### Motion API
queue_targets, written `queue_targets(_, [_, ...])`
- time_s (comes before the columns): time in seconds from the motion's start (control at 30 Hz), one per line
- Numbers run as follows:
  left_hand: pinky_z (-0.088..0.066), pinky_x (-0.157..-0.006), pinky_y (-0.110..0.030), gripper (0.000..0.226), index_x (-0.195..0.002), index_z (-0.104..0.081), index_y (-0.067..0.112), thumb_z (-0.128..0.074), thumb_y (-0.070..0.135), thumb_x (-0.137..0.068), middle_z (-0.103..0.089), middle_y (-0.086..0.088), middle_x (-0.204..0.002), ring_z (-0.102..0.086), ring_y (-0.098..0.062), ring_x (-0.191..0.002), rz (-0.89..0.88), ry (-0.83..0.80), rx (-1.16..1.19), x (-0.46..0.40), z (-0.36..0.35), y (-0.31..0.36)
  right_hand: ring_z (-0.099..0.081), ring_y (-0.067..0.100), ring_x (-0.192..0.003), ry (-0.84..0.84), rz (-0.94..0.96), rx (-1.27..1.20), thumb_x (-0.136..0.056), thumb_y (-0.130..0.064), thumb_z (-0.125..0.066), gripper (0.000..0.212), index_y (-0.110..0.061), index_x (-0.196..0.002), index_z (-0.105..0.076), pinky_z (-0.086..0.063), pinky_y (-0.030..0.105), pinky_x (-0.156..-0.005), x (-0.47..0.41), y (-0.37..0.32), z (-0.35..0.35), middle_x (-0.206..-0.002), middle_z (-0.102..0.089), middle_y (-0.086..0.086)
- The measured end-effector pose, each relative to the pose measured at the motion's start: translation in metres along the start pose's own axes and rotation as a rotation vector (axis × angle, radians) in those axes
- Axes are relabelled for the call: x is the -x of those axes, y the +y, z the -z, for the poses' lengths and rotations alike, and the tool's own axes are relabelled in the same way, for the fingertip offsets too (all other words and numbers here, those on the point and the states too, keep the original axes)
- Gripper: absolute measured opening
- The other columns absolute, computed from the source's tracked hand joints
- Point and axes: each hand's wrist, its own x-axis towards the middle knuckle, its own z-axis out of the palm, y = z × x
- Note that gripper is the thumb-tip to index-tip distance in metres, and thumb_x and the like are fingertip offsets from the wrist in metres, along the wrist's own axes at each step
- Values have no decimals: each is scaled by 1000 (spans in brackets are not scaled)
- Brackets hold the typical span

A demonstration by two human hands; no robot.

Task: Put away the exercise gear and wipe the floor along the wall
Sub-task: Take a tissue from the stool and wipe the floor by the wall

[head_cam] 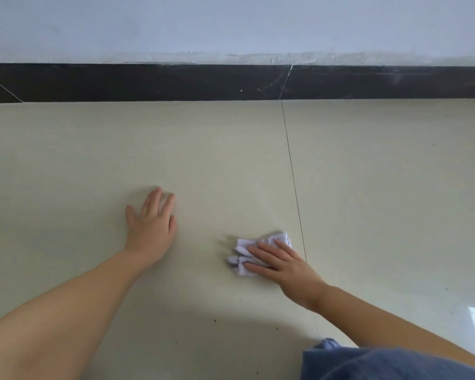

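Flat on floor point(368, 174), left hand point(151, 226) spread empty, right hand point(280, 266) pressing cloth point(261, 250).

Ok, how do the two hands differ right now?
The left hand lies bare and flat on the floor tile, fingers pointing toward the wall; the right hand presses a crumpled white cloth, fingers pointing left. The left hand is farther forward, nearer the dark baseboard; the right sits closer to the body, beside the tile seam. Both are palm down on the floor.
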Motion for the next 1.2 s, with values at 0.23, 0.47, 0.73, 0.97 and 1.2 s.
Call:
queue_targets(0.23, [-18, -113, -52, 53, -148, -19, 19, -32, 30, -98, 1, -5, -159, 1, -19, -146, 25, -320, -80, -3, 30, 18, -51, 32, -106, -104, -756, -267, -74, 16, -49, 81, -34, -138, -46, -48, 38, -83, 48, 69, 55, -128, -52, 4])
queue_targets(0.47, [-5, -115, -51, 48, -146, -22, 20, -21, 35, -101, 7, -1, -159, 9, -15, -146, -125, -419, -44, 30, 135, 84, -43, 23, -104, -311, -878, -536, -85, 10, -32, 77, -39, -144, -33, -38, 29, -76, 5, 55, 174, -123, -46, 5])
queue_targets(0.73, [-5, -116, -51, 48, -147, -19, 19, -19, 35, -102, -1, -2, -159, 4, -17, -146, -160, -357, -62, 80, 324, 99, -39, 28, -113, -168, -783, -450, -81, 13, -38, 78, -30, -145, -32, -46, 42, -89, -35, 2, 392, -131, -41, 6])
queue_targets(0.97, [-11, -115, -51, 47, -147, -20, 23, -26, 31, -101, -28, -4, -151, -20, -22, -140, -99, -237, 59, 133, 510, 111, -35, 27, -119, -133, -755, -373, -80, 12, -40, 82, -32, -148, -24, -46, 39, -88, -20, -42, 576, -141, -34, 2])
queue_targets(1.2, [-16, -111, -50, 46, -145, -27, 22, -30, 29, -100, -35, -4, -146, -28, -23, -136, -66, -74, 129, 183, 649, 97, -33, 28, -126, -47, -654, -302, -80, 11, -43, 79, -28, -147, -27, -40, 35, -93, -21, -115, 697, -143, -34, 4])
